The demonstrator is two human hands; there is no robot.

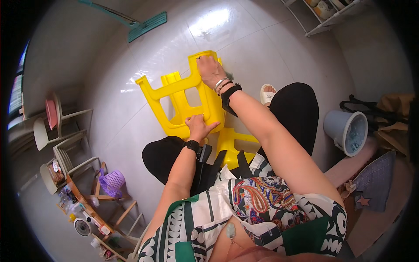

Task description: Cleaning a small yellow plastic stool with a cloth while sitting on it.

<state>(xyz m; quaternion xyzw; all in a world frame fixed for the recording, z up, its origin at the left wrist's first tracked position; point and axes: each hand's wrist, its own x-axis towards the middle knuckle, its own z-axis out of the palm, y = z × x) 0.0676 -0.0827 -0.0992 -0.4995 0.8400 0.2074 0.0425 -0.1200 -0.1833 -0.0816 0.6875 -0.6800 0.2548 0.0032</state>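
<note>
A yellow plastic stool (212, 105) lies tipped on the floor in front of me, its legs pointing away to the upper left. My left hand (199, 126) grips its near edge, with the thumb stretched out to the right. At the stool's far right leg, my right hand (210, 70) is closed in a fist. A small dark bit shows by its fingers, but most of what it holds is hidden. Something dark greenish and blurred (229, 76) shows just beyond the right wrist. A second yellow stool (226, 142) is between my knees, partly covered by my clothes.
A teal flat mop (148, 27) rests on the floor at the far left. To the right stands a grey-blue bucket (334, 126). Chairs (72, 153) and a purple basket (112, 182) line the left side. A shoe rack (325, 22) is at the far right.
</note>
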